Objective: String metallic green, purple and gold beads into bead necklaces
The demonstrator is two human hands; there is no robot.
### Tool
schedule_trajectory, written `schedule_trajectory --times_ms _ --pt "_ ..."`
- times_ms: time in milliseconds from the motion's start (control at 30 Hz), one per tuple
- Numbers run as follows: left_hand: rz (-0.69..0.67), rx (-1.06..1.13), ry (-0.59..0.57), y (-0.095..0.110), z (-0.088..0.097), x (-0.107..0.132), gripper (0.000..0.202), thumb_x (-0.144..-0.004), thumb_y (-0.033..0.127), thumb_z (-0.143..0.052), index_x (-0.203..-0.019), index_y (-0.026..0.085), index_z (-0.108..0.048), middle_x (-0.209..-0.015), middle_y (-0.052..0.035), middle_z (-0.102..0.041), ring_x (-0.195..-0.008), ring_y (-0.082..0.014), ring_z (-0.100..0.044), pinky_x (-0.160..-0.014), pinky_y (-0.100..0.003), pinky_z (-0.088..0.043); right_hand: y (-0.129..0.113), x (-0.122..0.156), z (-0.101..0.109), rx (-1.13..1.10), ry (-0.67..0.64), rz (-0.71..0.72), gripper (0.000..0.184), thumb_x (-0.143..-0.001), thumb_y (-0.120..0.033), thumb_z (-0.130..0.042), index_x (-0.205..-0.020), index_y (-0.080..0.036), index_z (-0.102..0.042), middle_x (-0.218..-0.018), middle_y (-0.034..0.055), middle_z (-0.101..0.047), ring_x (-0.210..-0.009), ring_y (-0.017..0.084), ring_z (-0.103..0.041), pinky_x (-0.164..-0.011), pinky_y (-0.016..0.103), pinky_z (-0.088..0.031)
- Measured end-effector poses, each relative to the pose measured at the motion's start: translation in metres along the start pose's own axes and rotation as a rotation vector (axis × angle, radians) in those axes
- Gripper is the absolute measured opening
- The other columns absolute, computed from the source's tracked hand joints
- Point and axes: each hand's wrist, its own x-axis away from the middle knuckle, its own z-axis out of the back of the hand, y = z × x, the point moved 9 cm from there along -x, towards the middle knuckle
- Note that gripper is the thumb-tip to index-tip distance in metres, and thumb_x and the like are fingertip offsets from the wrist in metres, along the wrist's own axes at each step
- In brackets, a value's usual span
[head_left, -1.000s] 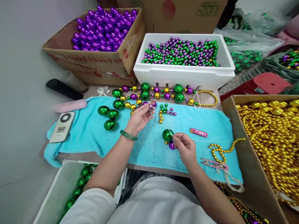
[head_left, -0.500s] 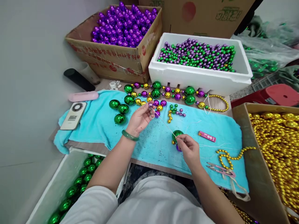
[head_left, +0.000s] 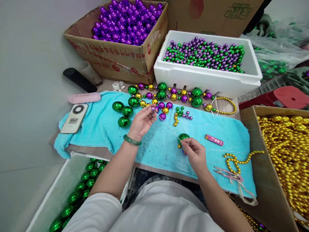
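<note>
My left hand (head_left: 142, 121), with a green bangle on its wrist, pinches a small purple bead (head_left: 153, 109) at the tip of a thin needle (head_left: 169, 127). My right hand (head_left: 195, 154) pinches the needle's other end beside a large green ball (head_left: 182, 137) threaded with small gold and purple beads. Both hands hover over a turquoise towel (head_left: 96, 132). Loose small beads (head_left: 181, 115) lie just beyond the needle. A finished string of green, gold and purple beads (head_left: 171, 95) lies along the towel's far edge.
A cardboard box of purple balls (head_left: 125, 19) and a white foam box of mixed small beads (head_left: 205, 54) stand behind. Gold bead strands fill a box (head_left: 285, 151) on the right. Three green balls (head_left: 123, 112), a pink card (head_left: 214, 140), snips (head_left: 227, 174), a gold strand (head_left: 238, 160), a remote (head_left: 74, 118).
The view has shifted slightly. My left hand has brought the small purple bead up to the needle tip; my right hand stays by the green ball.
</note>
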Motion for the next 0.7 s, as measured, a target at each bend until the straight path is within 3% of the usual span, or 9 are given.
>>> schedule_trajectory --times_ms 200,300,367,433,500,600,700 --pt "0.001 -0.080 -0.060 -0.006 -0.004 0.004 0.022 -0.075 0.016 -0.073 -0.097 0.015 -0.071 -0.082 -0.0032 -0.068 -0.066 -0.0076 -0.061 -0.059 -0.018 -0.048 -0.001 -0.002 -0.004 -0.006 0.003 0.005 0.027 -0.072 -0.044 -0.069 -0.074 -0.017 -0.065 -0.053 -0.0025 -0.048 -0.048 0.010 -0.039 -0.046 0.024 -0.031" --pt "-0.034 -0.243 -0.109 -0.009 -0.007 0.000 0.028 -0.077 0.032 -0.074 -0.100 0.017 -0.071 -0.085 -0.0047 -0.068 -0.070 -0.0112 -0.061 -0.061 -0.023 -0.048 -0.002 -0.003 -0.006 -0.033 0.000 0.001 0.029 -0.073 -0.046 -0.068 -0.076 -0.017 -0.063 -0.053 -0.0027 -0.048 -0.049 0.010 -0.041 -0.046 0.024 -0.034" --pt "-0.177 -0.532 -0.092 -0.001 -0.007 -0.009 0.026 -0.082 0.038 -0.067 -0.097 0.017 -0.072 -0.089 -0.0066 -0.069 -0.075 -0.0144 -0.062 -0.066 -0.027 -0.049 -0.004 -0.003 -0.007 -0.053 0.002 0.007 0.030 -0.074 -0.047 -0.066 -0.077 -0.018 -0.062 -0.054 -0.0026 -0.049 -0.050 0.011 -0.043 -0.047 0.024 -0.036" --pt "-0.383 -0.986 -0.068 0.010 -0.016 -0.018 0.020 -0.085 0.032 -0.062 -0.094 0.017 -0.073 -0.095 -0.0086 -0.069 -0.086 -0.0193 -0.062 -0.080 -0.034 -0.049 -0.006 -0.003 -0.006 -0.064 0.007 0.020 0.030 -0.075 -0.048 -0.066 -0.078 -0.018 -0.062 -0.054 -0.0027 -0.049 -0.050 0.011 -0.044 -0.048 0.025 -0.037" --pt "-0.531 -1.456 -0.096 0.007 -0.032 -0.028 0.019 -0.086 0.023 -0.059 -0.097 0.016 -0.073 -0.102 -0.0113 -0.068 -0.099 -0.0250 -0.059 -0.095 -0.041 -0.044 -0.007 -0.003 -0.005 -0.071 0.005 0.025 0.031 -0.075 -0.048 -0.067 -0.079 -0.018 -0.062 -0.055 -0.0027 -0.049 -0.050 0.011 -0.044 -0.048 0.025 -0.037" --pt "-0.560 -1.906 -0.175 -0.013 -0.047 -0.043 0.026 -0.088 0.022 -0.054 -0.107 0.014 -0.070 -0.107 -0.0166 -0.066 -0.107 -0.0315 -0.054 -0.097 -0.047 -0.042 -0.008 -0.003 -0.002 -0.084 0.010 0.023 0.032 -0.074 -0.049 -0.068 -0.078 -0.018 -0.061 -0.053 -0.0034 -0.048 -0.049 0.010 -0.042 -0.046 0.024 -0.035" --pt "-0.525 -2.090 -0.177 -0.027 -0.053 -0.053 0.029 -0.088 0.027 -0.056 -0.109 0.012 -0.068 -0.108 -0.0187 -0.065 -0.109 -0.0338 -0.053 -0.091 -0.045 -0.045 -0.009 -0.004 0.001 -0.094 0.022 0.024 0.033 -0.073 -0.050 -0.069 -0.078 -0.018 -0.061 -0.052 -0.0042 -0.046 -0.047 0.010 -0.041 -0.045 0.024 -0.033"
